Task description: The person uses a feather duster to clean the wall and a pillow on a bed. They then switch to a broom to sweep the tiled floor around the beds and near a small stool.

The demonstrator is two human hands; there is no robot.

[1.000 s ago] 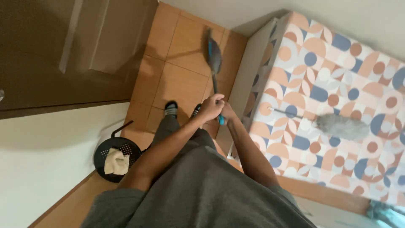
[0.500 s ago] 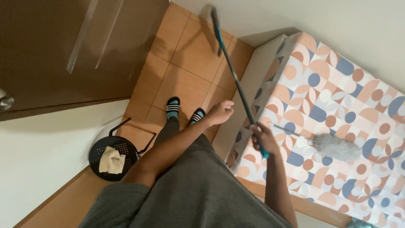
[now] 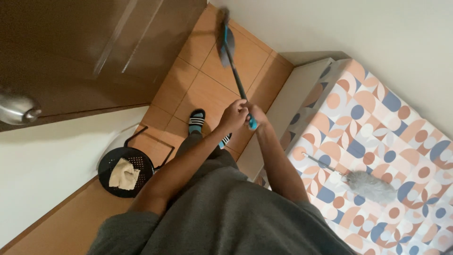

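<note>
My two hands meet on one long handle: my left hand [image 3: 233,115] just left of my right hand [image 3: 255,114], touching it. The handle's [image 3: 236,78] far head [image 3: 223,35] rests on the floor [image 3: 203,94] ahead of the hands, near the wall. My feet [image 3: 197,121] stand just below the hands. A door [image 3: 80,52] lies far left. A wire bin [image 3: 123,171] holding a cloth [image 3: 123,173] sits lower left. A bed [image 3: 377,141] lies right, with a duster [image 3: 373,185] on it.

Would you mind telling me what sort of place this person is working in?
Most likely a small bedroom at home: a bed with a patterned sheet against the wall, a brown wooden door with a metal knob, and an orange tiled floor.
</note>
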